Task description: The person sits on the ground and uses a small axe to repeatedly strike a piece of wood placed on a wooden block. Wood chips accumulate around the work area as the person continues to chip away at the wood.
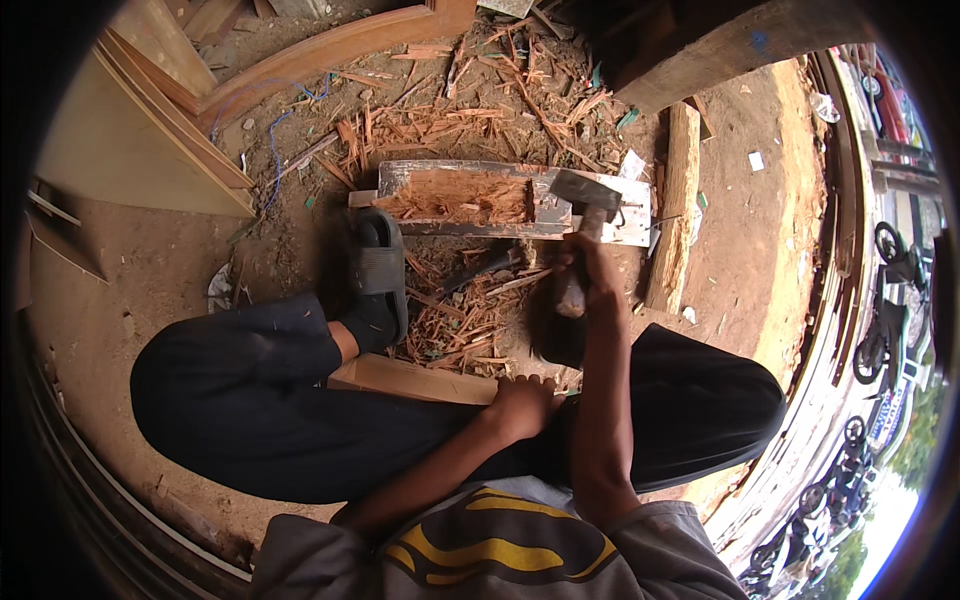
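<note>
My right hand (597, 265) is wrapped round the wooden handle of a hammer (585, 190). The hammer's dark metal head is over the right part of a wooden workpiece (455, 197); whether it touches cannot be told. A long, rough recess with bare reddish wood runs along that piece, whose painted surface is worn. Close to my lap, my left hand (525, 405) is closed, knuckles up, at the end of a pale wooden board (415, 380). Whatever its fingers hold is hidden. Between my feet, a dark, slim object (485, 268) lies among the chips.
Wood splinters (450, 125) litter the dirt floor. My sandalled foot (380, 270) is against the workpiece's near left side. A rough timber (675, 210) lies right of it, below a thick beam (740, 55). Panels (150, 130) lean at left; motorcycles (885, 320) stand far right.
</note>
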A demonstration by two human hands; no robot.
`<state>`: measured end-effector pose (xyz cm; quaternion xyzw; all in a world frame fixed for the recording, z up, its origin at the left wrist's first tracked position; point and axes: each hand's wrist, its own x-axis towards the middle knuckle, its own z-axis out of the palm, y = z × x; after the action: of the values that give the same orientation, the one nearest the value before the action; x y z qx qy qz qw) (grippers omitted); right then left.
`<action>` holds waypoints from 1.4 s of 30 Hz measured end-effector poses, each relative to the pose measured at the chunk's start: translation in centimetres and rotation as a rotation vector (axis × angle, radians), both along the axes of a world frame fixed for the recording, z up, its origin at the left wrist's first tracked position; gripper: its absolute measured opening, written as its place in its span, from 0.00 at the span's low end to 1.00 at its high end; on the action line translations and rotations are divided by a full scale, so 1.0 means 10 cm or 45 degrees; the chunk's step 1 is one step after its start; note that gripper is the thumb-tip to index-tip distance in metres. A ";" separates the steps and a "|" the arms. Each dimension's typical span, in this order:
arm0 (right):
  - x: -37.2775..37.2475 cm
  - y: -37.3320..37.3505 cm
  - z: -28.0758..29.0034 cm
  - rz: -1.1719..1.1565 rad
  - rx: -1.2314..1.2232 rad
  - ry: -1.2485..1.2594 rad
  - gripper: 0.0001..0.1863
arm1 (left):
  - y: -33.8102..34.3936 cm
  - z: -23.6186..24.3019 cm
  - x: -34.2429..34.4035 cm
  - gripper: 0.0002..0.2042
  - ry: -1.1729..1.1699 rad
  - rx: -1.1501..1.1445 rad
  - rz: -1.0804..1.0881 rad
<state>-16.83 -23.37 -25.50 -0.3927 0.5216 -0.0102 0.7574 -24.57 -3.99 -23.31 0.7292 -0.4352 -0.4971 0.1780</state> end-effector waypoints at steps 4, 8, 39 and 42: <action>-0.08 -0.43 0.64 -0.534 -0.309 -0.202 0.07 | 0.01 0.02 -0.03 0.19 -0.083 -0.078 -0.007; 0.01 -0.16 0.25 -0.624 -0.770 -0.087 0.07 | -0.07 0.00 0.02 0.18 -0.101 -0.047 -0.017; 0.01 0.42 -0.24 0.247 0.051 -0.041 0.04 | 0.00 0.00 0.16 0.17 -0.111 -0.012 -0.003; -0.14 -0.06 0.18 -0.177 0.265 -0.233 0.07 | -0.01 -0.04 0.00 0.15 -0.031 -0.132 0.012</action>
<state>-18.25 -24.02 -23.72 -0.2726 0.4747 -0.0442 0.8357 -24.57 -4.06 -23.68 0.7272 -0.4590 -0.4639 0.2127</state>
